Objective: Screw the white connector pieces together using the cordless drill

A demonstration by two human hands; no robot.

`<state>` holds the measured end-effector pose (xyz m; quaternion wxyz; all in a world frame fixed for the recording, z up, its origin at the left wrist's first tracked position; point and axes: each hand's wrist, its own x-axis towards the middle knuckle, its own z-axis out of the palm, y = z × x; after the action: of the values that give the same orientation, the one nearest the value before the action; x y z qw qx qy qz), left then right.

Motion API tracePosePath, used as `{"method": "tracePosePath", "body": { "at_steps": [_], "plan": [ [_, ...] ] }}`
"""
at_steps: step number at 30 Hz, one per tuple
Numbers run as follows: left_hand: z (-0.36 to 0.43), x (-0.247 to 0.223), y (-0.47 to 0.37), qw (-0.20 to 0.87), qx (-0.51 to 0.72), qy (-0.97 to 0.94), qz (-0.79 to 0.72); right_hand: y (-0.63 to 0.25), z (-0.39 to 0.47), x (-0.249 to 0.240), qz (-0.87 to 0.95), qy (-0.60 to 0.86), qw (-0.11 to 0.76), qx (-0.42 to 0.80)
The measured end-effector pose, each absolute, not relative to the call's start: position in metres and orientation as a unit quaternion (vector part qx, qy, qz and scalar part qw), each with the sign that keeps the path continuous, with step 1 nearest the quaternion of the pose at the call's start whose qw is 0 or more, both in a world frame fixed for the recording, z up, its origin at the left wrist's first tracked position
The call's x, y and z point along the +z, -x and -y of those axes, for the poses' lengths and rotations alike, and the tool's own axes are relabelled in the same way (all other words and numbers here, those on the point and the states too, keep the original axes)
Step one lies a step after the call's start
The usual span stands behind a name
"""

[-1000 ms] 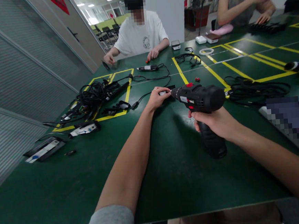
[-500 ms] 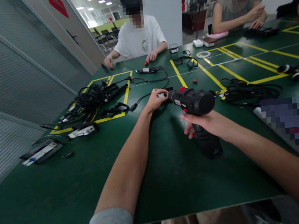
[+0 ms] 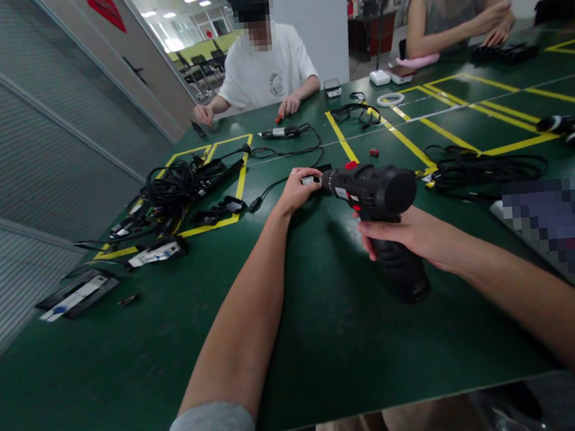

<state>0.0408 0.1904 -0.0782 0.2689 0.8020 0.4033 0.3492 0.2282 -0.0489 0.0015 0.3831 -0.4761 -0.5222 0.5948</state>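
Observation:
My right hand (image 3: 403, 229) is wrapped round the handle of a black cordless drill (image 3: 372, 185) with red parts, its chuck pointing away to the left. Beyond the chuck, my left hand (image 3: 299, 189) is closed over a small black piece with a white label (image 3: 310, 180), low at the table. The drill's tip meets or nearly meets that piece; the fingers and chuck hide the exact contact. A black cable (image 3: 268, 194) with a plug end lies just left of my left hand.
On the left lie tangled black cables (image 3: 176, 188) and two black-and-white devices (image 3: 158, 252). More cables (image 3: 482, 163) lie right. Red bits (image 3: 374, 152) sit beyond the drill. A person (image 3: 270, 64) works opposite, another (image 3: 456, 19) at far right. Yellow tape (image 3: 344, 138) marks the green table (image 3: 354, 369).
The fingers of my right hand have drawn in closer round the drill's handle. My left hand stays in place; the view has shifted slightly.

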Motion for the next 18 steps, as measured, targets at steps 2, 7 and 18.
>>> {"method": "tracePosePath", "body": {
  "at_steps": [2,7,18],
  "plan": [
    [-0.192,-0.079,-0.04,0.261,0.345,-0.805,-0.406,-0.226,0.051,0.002,0.517,0.488,0.377,0.594],
    [-0.194,-0.082,-0.038,0.258,0.35,-0.807,-0.399,-0.223,0.055,-0.002,0.539,0.507,0.392,0.547],
    [-0.188,-0.075,-0.037,0.275,0.358,-0.808,-0.38,-0.234,0.05,-0.005,0.548,0.515,0.342,0.564]
  ]
}}
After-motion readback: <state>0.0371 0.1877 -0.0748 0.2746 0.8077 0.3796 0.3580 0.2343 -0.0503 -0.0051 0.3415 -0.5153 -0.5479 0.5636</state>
